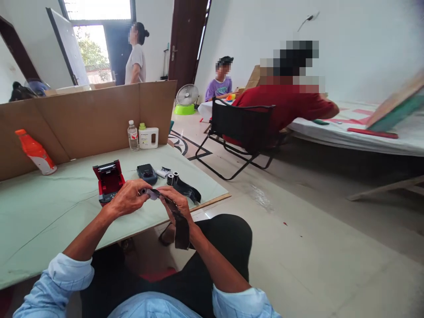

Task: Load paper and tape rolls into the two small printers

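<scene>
My left hand [127, 198] pinches a small paper roll [143, 191] above the table's front edge. A black strip [181, 233] runs from the roll; my right hand [176, 204] is closed on it, and its free end hangs down past my palm. Just beyond my left hand stands a red and black portable printer [107, 181] with its lid raised. Right of it on the table are a dark handheld device [147, 173], a small white packet [163, 172], two small rolls [172, 177] and a loose dark strip [189, 191].
A cardboard screen [99, 121] borders the table's far side. Before it stand an orange bottle [35, 152], a clear bottle [133, 137] and a white jug [148, 138]. One person [281, 104] sits on a black folding chair [243, 117]; others are farther back, near a fan [187, 95].
</scene>
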A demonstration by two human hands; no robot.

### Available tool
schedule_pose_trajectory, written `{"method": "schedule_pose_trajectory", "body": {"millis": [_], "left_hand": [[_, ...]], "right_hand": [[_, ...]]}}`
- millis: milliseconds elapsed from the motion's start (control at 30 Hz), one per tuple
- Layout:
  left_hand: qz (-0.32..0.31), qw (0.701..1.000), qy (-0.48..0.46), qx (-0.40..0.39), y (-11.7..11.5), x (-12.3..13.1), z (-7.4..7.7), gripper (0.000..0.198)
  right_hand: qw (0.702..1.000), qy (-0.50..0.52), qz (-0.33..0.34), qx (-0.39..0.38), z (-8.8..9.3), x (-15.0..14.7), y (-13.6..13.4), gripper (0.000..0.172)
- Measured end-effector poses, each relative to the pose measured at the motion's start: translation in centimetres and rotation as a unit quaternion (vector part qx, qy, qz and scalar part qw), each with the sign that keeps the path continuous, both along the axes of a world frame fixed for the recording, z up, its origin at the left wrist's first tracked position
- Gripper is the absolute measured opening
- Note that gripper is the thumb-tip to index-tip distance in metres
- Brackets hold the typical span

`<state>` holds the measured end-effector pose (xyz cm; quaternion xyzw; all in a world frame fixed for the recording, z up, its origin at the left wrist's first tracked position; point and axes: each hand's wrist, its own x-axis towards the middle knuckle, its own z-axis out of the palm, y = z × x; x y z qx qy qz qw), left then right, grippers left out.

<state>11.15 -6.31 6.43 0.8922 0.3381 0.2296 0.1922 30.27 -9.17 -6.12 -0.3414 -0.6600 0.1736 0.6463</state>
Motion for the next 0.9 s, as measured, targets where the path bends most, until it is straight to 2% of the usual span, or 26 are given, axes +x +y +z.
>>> {"method": "schedule_pose_trajectory", "body": {"millis": [100, 233, 400, 500, 733, 900], "left_hand": [[0.026, 0.999, -0.028, -0.002, -0.9, -1.8, -1.1, 0.029], [0.052, 0.994, -0.084, 0.037, -0.7, -4.7, -2.1, 0.032], [0.104, 0.982, -0.13, 0.09, 1.4, -8.9, -2.0, 0.024], [0.142, 0.977, -0.137, 0.08, 3.0, -11.0, -2.5, 0.019], [0.201, 0.973, -0.111, 0.0, 5.3, -13.0, -5.1, 0.02], [0.208, 0.976, -0.063, -0.017, 6.1, -13.0, -5.5, 0.021]], "right_hand": [[0.999, -0.019, 0.043, -0.027, 0.3, -0.8, -0.1, 0.023], [0.995, -0.045, 0.089, -0.022, 2.4, -2.7, 0.5, 0.024], [0.985, -0.096, 0.14, -0.021, 5.1, -5.8, 4.2, 0.024], [0.975, -0.15, 0.162, -0.035, 5.9, -7.5, 6.6, 0.023], [0.956, -0.242, 0.155, -0.064, 5.1, -9.3, 9.3, 0.02], [0.946, -0.286, 0.134, -0.074, 4.2, -9.5, 9.9, 0.024]]}}
